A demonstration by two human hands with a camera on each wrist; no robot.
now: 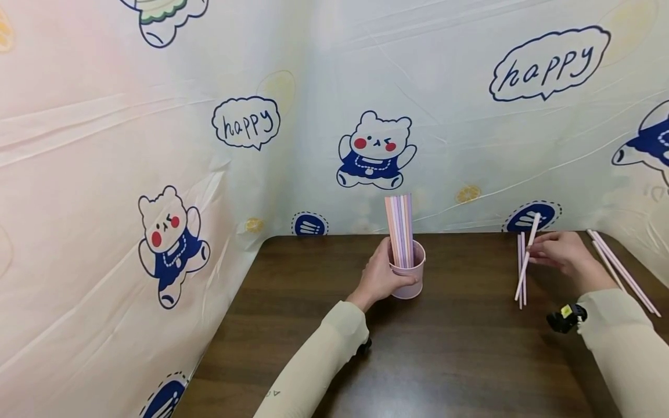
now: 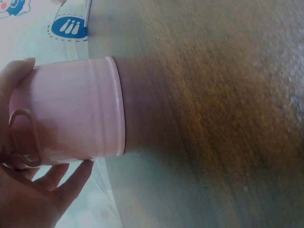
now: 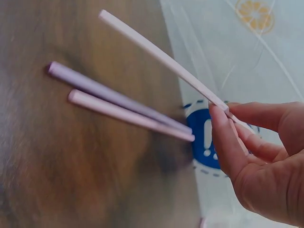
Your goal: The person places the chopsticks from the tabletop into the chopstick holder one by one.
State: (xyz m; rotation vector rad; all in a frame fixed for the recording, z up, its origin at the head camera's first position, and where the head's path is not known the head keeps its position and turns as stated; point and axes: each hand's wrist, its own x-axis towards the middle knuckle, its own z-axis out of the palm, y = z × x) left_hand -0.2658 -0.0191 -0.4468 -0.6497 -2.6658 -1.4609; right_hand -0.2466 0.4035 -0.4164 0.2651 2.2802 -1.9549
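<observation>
My left hand [image 1: 380, 276] holds a pink bucket-shaped cup [image 1: 410, 287] from its left side, thumb across the front. The cup stands upright on the table, and a bundle of pastel sticks [image 1: 399, 229] rises out of it. A small wire loop [image 2: 35, 137] shows on its wall in the left wrist view. Between thumb and fingertips, my right hand [image 3: 266, 161] pinches a thin pale pink stick [image 3: 159, 54], tilted above the table. Beneath it lie a purple stick [image 3: 109, 95] and a pink stick [image 3: 118, 112], close side by side.
More pale sticks [image 1: 624, 270] lie at the table's right edge, beyond my right hand. A brown wooden table [image 1: 460, 348] spans the front. Behind it and to the left hangs a pale printed curtain [image 1: 313, 116] with bears and "happy" bubbles.
</observation>
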